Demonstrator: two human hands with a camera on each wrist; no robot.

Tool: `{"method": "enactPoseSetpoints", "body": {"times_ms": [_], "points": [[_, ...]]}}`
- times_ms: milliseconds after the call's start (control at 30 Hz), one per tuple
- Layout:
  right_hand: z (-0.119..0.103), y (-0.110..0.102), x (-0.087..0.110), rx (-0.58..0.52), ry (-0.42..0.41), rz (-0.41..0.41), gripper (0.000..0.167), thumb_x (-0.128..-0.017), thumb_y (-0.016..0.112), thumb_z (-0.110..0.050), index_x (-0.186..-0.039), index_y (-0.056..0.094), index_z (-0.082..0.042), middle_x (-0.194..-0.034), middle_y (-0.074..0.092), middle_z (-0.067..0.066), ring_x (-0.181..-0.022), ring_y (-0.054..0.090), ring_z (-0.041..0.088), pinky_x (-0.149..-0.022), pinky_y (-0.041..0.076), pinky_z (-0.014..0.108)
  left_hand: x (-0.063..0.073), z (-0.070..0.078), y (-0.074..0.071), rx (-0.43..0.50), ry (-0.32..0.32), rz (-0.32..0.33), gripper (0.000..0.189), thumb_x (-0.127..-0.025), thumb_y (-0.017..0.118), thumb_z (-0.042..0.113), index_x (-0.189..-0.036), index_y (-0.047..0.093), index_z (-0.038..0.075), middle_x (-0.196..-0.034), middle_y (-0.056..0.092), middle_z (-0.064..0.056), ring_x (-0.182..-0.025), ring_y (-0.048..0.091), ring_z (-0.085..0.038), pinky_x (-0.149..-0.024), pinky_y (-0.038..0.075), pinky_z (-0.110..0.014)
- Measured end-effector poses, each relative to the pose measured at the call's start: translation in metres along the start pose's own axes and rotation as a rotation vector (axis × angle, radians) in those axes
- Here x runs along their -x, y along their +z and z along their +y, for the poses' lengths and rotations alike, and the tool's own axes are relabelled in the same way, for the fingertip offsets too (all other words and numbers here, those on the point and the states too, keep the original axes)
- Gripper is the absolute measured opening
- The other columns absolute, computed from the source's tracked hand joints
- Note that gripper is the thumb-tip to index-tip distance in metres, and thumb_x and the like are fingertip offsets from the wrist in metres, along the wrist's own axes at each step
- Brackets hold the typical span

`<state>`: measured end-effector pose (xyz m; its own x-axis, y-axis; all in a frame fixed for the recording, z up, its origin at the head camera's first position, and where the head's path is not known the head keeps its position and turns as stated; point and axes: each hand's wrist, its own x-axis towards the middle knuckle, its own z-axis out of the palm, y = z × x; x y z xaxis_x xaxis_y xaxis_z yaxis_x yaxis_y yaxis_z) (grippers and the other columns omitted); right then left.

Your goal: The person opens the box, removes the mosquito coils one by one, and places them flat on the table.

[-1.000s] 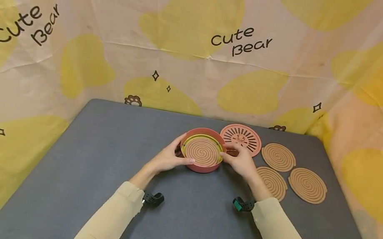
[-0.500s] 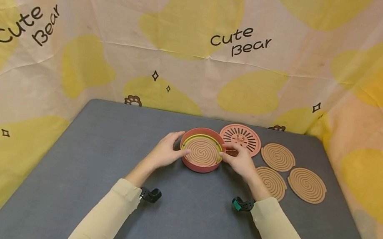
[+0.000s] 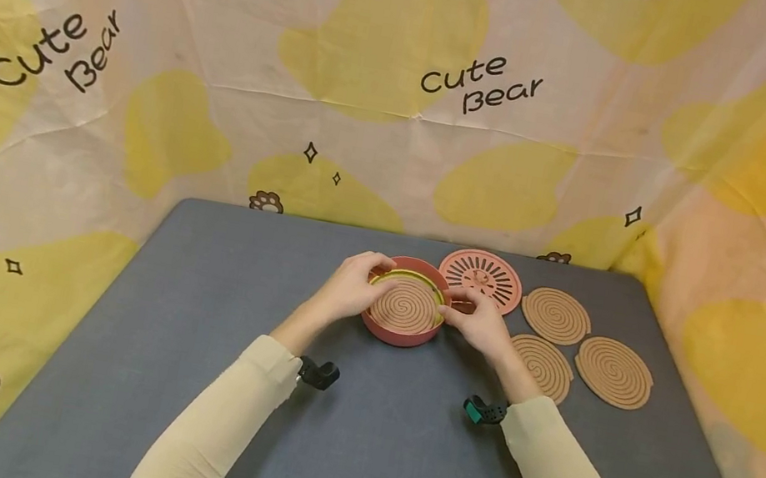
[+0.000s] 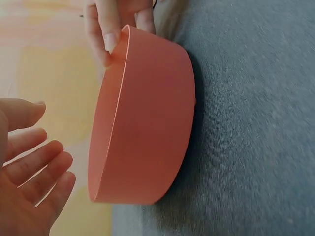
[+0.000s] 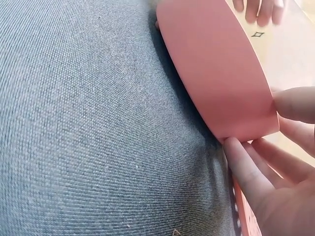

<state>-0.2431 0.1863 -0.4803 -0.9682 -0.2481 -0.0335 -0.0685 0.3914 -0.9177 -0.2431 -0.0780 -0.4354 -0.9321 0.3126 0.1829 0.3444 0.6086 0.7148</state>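
Fingers and thumb of the right hand are gripping the wall of a pink tin at three o'clock. The left hand is hovering just clear of the rim between nine and ten o'clock, its fingers slightly spread and holding nothing. The tin is resting on the grey table, toward the twelve o'clock edge. Inside, a tan coil is lying flat, a yellow ring showing at its twelve o'clock side. A slotted lid is lying near the tin at two o'clock. Farther out, around three o'clock, three loose coils are lying: one farther back, one outermost, one nearer, partly hidden by the right forearm.
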Motion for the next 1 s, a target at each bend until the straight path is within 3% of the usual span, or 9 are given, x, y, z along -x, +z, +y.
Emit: {"method": "enactPoseSetpoints", "body": {"times_ms": [333,633,1000], "points": [[-0.002,0.000,0.000,0.031,-0.016,0.013,0.042,-0.097,0.072,-0.020,-0.133,0.063,-0.001,-0.129,0.063,0.019,-0.118,0.061,0.035,-0.094,0.053,0.047,-0.028,-0.009,0.022,-0.076,-0.027,-0.090,0.040,-0.099,0.069,0.028,-0.131,0.065,0.004,-0.127,0.064,-0.014,-0.118,0.059,-0.030,-0.100,0.048,-0.045],[0.004,0.002,-0.002,0.021,-0.010,0.012,0.043,-0.096,0.073,-0.022,-0.133,0.064,-0.001,-0.129,0.064,0.020,-0.118,0.062,0.034,-0.095,0.052,0.048,-0.037,-0.011,0.038,-0.108,-0.087,-0.136,0.045,-0.098,0.070,0.029,-0.134,0.063,0.003,-0.132,0.061,-0.016,-0.126,0.055,-0.030,-0.106,0.045,-0.046],[0.003,0.002,-0.003,0.022,-0.012,0.024,0.040,-0.097,0.073,-0.017,-0.132,0.065,-0.001,-0.128,0.064,0.018,-0.116,0.062,0.033,-0.093,0.054,0.046,-0.046,-0.010,0.047,-0.181,-0.092,-0.168,0.047,-0.096,0.069,0.029,-0.135,0.062,0.003,-0.133,0.063,-0.014,-0.129,0.054,-0.031,-0.110,0.040,-0.045]]}}
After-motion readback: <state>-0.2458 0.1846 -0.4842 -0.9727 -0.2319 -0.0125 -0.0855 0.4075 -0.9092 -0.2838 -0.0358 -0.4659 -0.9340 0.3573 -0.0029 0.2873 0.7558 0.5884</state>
